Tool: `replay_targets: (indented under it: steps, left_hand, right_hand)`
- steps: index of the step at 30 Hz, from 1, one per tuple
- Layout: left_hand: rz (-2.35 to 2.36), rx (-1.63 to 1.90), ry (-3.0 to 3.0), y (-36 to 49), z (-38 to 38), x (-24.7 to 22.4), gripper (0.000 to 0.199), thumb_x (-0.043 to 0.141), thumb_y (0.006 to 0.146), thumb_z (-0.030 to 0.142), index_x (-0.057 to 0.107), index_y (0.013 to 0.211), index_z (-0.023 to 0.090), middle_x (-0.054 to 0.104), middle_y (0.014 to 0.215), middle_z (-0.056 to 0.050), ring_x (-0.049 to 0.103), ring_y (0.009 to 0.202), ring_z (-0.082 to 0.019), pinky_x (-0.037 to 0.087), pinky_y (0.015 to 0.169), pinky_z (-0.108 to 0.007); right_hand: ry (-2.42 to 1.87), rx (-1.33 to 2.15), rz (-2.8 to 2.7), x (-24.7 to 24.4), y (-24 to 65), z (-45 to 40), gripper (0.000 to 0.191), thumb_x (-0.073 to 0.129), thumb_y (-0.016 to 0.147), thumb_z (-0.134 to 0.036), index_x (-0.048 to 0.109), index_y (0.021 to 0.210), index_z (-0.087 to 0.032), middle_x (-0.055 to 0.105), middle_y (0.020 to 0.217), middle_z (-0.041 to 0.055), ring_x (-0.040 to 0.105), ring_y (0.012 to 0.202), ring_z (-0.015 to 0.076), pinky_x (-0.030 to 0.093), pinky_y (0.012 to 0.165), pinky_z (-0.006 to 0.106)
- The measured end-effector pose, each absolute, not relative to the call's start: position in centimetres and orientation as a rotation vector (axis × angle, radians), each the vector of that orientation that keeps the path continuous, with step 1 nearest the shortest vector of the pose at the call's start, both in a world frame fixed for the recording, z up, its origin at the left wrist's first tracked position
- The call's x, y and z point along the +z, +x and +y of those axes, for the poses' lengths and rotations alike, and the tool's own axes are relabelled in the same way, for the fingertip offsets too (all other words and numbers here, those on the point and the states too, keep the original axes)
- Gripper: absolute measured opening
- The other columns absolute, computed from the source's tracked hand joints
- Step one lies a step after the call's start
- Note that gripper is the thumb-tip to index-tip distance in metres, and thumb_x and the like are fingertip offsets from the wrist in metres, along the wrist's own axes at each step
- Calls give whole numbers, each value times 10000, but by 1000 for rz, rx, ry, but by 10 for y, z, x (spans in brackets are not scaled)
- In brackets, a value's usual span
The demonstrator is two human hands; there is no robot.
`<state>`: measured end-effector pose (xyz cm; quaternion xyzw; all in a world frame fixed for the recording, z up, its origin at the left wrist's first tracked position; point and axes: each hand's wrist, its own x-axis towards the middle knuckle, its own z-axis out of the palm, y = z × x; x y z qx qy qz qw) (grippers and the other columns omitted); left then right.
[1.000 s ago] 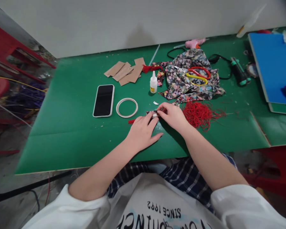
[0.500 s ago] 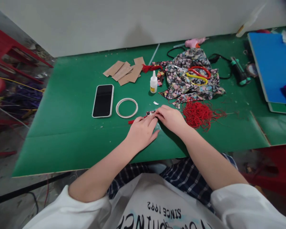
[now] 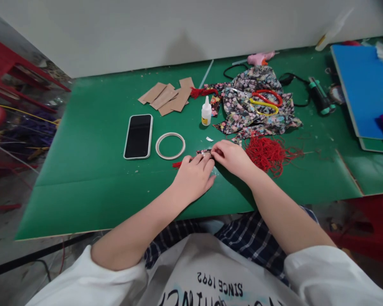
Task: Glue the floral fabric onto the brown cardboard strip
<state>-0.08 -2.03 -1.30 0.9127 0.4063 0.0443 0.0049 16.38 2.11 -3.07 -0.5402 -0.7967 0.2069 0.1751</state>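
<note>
A small floral fabric piece (image 3: pixel 203 151) lies on the green table, with a red tassel (image 3: pixel 176 165) sticking out to the left from under my left hand (image 3: pixel 194 173). The fingers of that hand are spread and press down on the fabric. Thumb and index finger of my right hand (image 3: pixel 227 155) are pinched together at the fabric's right end, touching the left fingertips. A white glue bottle (image 3: pixel 206 112) stands upright behind the hands, and a tape roll (image 3: pixel 158 146) lies to their left. Red thread (image 3: pixel 264 154) is heaped to the right of my right hand.
A phone (image 3: pixel 138 137) lies at the left. Cardboard pieces (image 3: pixel 180 100) are at the back. Scissors (image 3: pixel 267 102) rest on crumpled floral cloth (image 3: pixel 257 78), near a pink glue gun (image 3: pixel 258 58). A green-black cutter (image 3: pixel 321 97) and blue board (image 3: pixel 364 85) are at the right.
My right hand has shifted slightly to the right along the fabric, uncovering a little more of it. My left hand still presses on the piece.
</note>
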Motion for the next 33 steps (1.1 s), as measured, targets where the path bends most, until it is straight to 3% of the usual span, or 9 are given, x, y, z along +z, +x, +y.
replay_targets:
  steps: [11,18,21,25,33]
  left_hand:
    - [1237,76,2831,1,-16,-10,386,455,872,358,494,1155,98,543,1249,-147,513,1084,-289,391,829,-433]
    - [1128,452,2642,-33,2,-7,283,452,896,251,527,1147,144,591,1206,-90,521,1127,-206,392,971,-386]
    - [1204,596,2708,-45,13,-9,246,442,901,233,600,1059,130,633,1086,-98,555,1017,-216,441,896,-379]
    - [1188,525,2826,-45,18,-17,238,448,899,242,662,912,139,660,889,-73,560,866,-214,456,773,-366]
    - [1160,553,2892,-38,16,-28,249,437,896,227,668,886,133,651,883,-90,537,864,-213,437,768,-366]
  right_hand:
    - [-1507,628,-2173,-33,165,23,112,504,838,-206,598,809,-155,580,770,28,510,720,132,368,663,239]
    - [-1490,642,-2222,-30,164,23,106,498,842,-211,591,838,-161,604,813,31,535,738,132,378,665,237]
    - [-1529,541,-2314,-26,162,21,139,473,861,-226,594,871,-159,622,863,40,563,773,142,372,651,238]
    - [-1626,368,-2469,-16,152,16,219,396,902,-255,596,921,-166,635,938,54,595,766,152,335,579,251]
    - [-1661,181,-2687,-9,138,18,263,334,925,-267,577,936,-167,630,919,46,618,701,173,234,495,282]
